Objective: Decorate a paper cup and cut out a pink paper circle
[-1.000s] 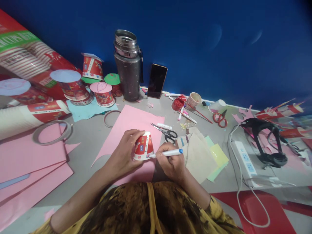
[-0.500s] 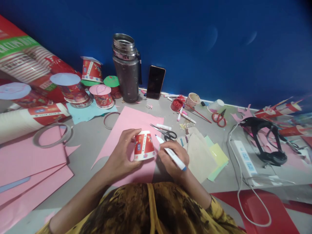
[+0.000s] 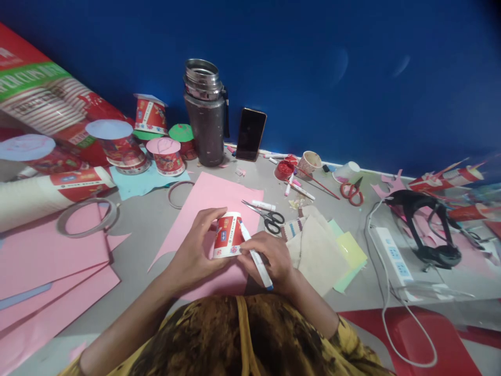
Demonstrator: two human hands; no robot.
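Note:
My left hand [image 3: 201, 243] is closed around the left side of a red and white paper cup [image 3: 227, 236], which is held mouth-down above a pink paper sheet [image 3: 211, 190]. In my right hand [image 3: 272, 256] is a white marker pen [image 3: 259, 266] with a blue end, its tip at the right side of the cup's printed wall. Whether the tip touches the wall I cannot tell. Just beyond my right hand lie black-handled scissors [image 3: 272, 219] and a white marker cap or short pen [image 3: 263, 205].
A steel flask [image 3: 207, 120] and a phone [image 3: 251, 134] stand by the blue wall. Decorated paper cups [image 3: 168, 162] are at the left, near a tape roll [image 3: 88, 222]. Red-handled scissors [image 3: 352, 192], a power strip [image 3: 395, 258] and a black head strap [image 3: 430, 230] lie to the right.
My right hand has moved left with the marker pen, bringing its tip from beside the cup to the cup's wall. My left hand keeps its hold on the cup.

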